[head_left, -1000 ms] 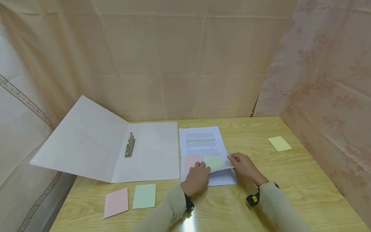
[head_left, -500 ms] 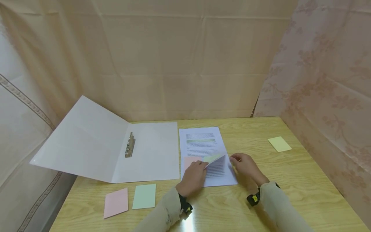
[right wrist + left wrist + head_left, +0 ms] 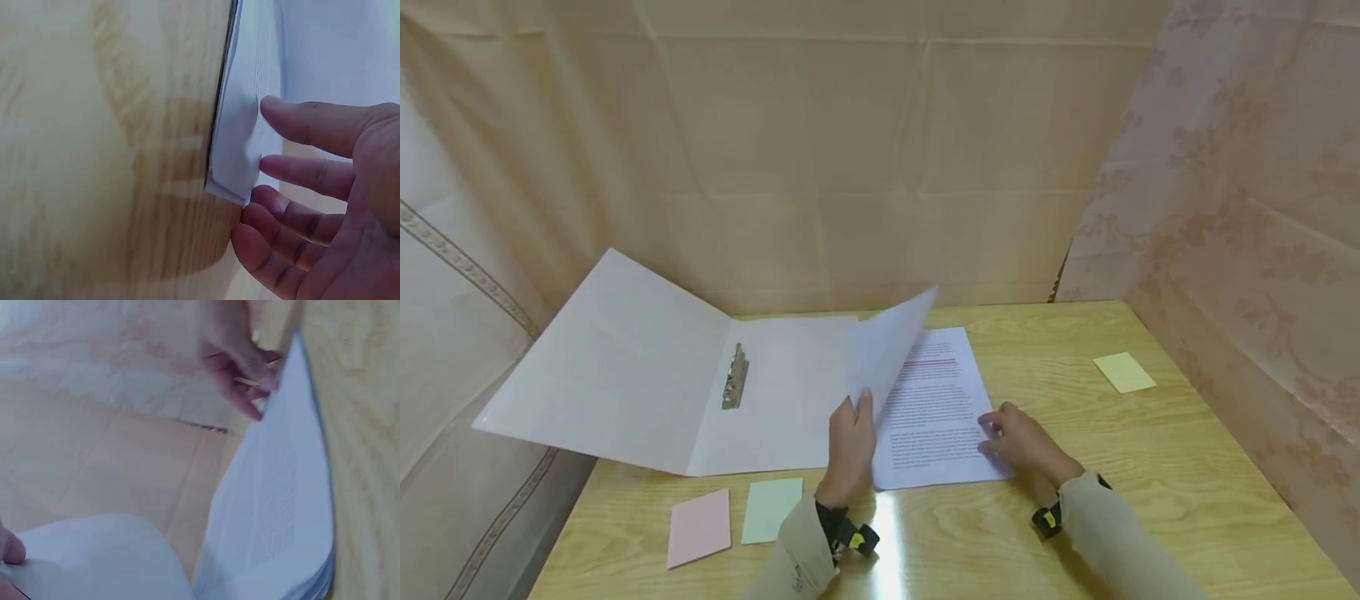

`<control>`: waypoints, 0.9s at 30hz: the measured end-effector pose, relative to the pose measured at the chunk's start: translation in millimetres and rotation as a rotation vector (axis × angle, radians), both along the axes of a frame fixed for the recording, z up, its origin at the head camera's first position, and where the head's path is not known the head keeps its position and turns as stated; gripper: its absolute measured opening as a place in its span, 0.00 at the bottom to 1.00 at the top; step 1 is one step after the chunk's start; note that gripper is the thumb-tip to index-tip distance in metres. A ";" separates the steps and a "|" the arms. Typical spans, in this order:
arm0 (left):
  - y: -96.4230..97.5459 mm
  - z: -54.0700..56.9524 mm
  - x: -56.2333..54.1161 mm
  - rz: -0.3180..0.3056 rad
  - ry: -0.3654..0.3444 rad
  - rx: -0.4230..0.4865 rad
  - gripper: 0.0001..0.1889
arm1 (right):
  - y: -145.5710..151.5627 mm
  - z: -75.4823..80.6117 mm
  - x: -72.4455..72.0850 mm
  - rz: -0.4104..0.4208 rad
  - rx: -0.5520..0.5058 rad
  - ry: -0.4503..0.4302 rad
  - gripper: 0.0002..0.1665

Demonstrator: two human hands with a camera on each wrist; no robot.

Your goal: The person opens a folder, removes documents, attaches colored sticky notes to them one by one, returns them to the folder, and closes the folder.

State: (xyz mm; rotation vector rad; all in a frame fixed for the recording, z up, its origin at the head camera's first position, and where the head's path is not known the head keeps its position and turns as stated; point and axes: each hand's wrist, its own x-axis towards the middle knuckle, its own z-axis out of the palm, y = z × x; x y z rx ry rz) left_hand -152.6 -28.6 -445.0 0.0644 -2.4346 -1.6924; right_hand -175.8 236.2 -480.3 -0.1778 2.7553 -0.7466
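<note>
A beige curtain (image 3: 850, 167) hangs at 12 o'clock behind a wood-grain table (image 3: 1157, 475), whose near edge is cut off by the bottom of the head view. Take the printed stack (image 3: 936, 429) as the clock's centre. Between 8 and 9 o'clock the left hand (image 3: 852, 446) pinches a raised sheet (image 3: 891, 342) by its near part, thumb on top; whether it is one page or more I cannot tell. That sheet hides the stack's upper left and one end of a pinkish-red line (image 3: 931, 363); the print is too small to read.

Between 3 and 4 o'clock the right hand (image 3: 1026, 446) has its fingers loose and spread, thumb and fingertips at the stack's edge, grasping nothing.

At 9 o'clock lies an open white folder (image 3: 790, 396) with a metal clip (image 3: 735, 377), its right border partly covered by sheet and hand. At 8 o'clock are a pink pad (image 3: 700, 529) and a green pad (image 3: 770, 510), the latter's corner behind the sleeve (image 3: 790, 558). A yellow pad (image 3: 1123, 372) sits near 3 o'clock. The left wrist view is blurred, its own hand mostly out of frame.
</note>
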 end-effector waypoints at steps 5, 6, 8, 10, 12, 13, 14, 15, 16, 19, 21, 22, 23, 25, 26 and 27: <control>-26.3 5.6 1.5 0.147 -0.037 0.131 0.17 | -3.6 -1.7 1.4 -0.011 0.034 0.019 0.26; -32.0 5.8 1.7 0.175 -0.036 0.134 0.16 | -4.1 -2.0 1.3 -0.009 0.039 0.024 0.26; -44.2 5.2 1.8 0.219 -0.042 0.117 0.15 | -5.2 -2.0 1.2 -0.009 0.045 0.033 0.25; -56.9 3.1 1.2 0.253 -0.052 0.090 0.15 | -6.1 -1.4 1.0 -0.008 0.051 0.035 0.25; -69.6 1.1 1.2 0.289 -0.060 0.056 0.17 | -6.2 -1.3 0.6 -0.008 0.056 0.033 0.25; -75.9 0.4 1.6 0.308 -0.065 0.041 0.17 | -6.4 -1.4 0.7 -0.010 0.057 0.030 0.25; -81.8 -0.6 2.1 0.334 -0.067 0.028 0.17 | -6.5 -1.5 0.6 -0.013 0.057 0.027 0.25; -87.4 -1.6 2.8 0.364 -0.063 0.019 0.17 | -6.6 -1.8 0.6 -0.011 0.057 0.029 0.25; -92.7 -1.5 3.9 0.390 -0.063 0.020 0.17 | -6.7 -2.1 0.4 -0.009 0.057 0.030 0.25; -105.6 0.2 4.9 0.468 -0.059 0.032 0.21 | -7.1 -1.4 -0.1 0.001 0.069 0.035 0.25; -110.7 0.6 4.4 0.521 -0.044 0.059 0.24 | -7.4 0.7 -0.8 0.014 0.077 0.044 0.24; -112.2 0.9 4.1 0.541 -0.039 0.066 0.26 | -7.5 2.1 -1.0 0.021 0.082 0.047 0.24; -112.8 0.4 3.7 0.566 -0.019 0.070 0.27 | -7.5 3.0 -1.2 0.023 0.087 0.049 0.24; -111.9 -1.2 3.7 0.608 0.037 0.065 0.27 | -7.7 4.7 -1.4 0.027 0.094 0.057 0.23; -110.7 -2.1 4.1 0.620 0.070 0.057 0.26 | -7.9 5.1 -1.7 0.023 0.097 0.055 0.23; -109.3 -2.7 4.4 0.626 0.104 0.045 0.25 | -8.1 5.3 -1.9 0.022 0.100 0.053 0.23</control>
